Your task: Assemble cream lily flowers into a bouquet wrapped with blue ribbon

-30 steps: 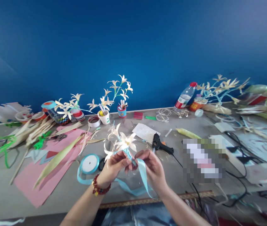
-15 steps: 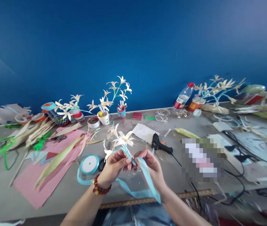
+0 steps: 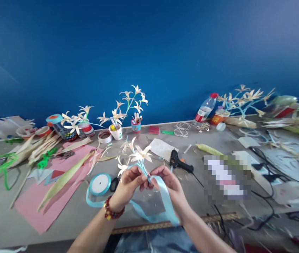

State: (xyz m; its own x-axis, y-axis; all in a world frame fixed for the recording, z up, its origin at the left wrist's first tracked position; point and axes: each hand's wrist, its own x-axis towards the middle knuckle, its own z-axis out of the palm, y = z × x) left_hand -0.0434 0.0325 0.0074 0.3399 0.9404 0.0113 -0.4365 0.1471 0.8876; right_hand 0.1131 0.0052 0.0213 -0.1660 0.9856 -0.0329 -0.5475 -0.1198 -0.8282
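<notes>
My left hand is closed on the blue-wrapped stems of a small bunch of cream artificial flowers. Opposite it, my right hand pinches a light blue ribbon against the lower end of those stems. The ribbon hangs in a loop below my hands and runs left, behind my left wrist, to its spool lying on the table. A red bead bracelet circles my left wrist. The ends of the stems are partly hidden by my fingers.
A black glue gun with a cord lies right of my hands. Pink paper and dry husks cover the left side. Cups with more flowers and a plastic bottle line the blue wall. Cables run across the right.
The flower bunch has shifted slightly right and up in my left hand. Where it leaves my right fingers, the ribbon now loops over more broadly at the stems.
</notes>
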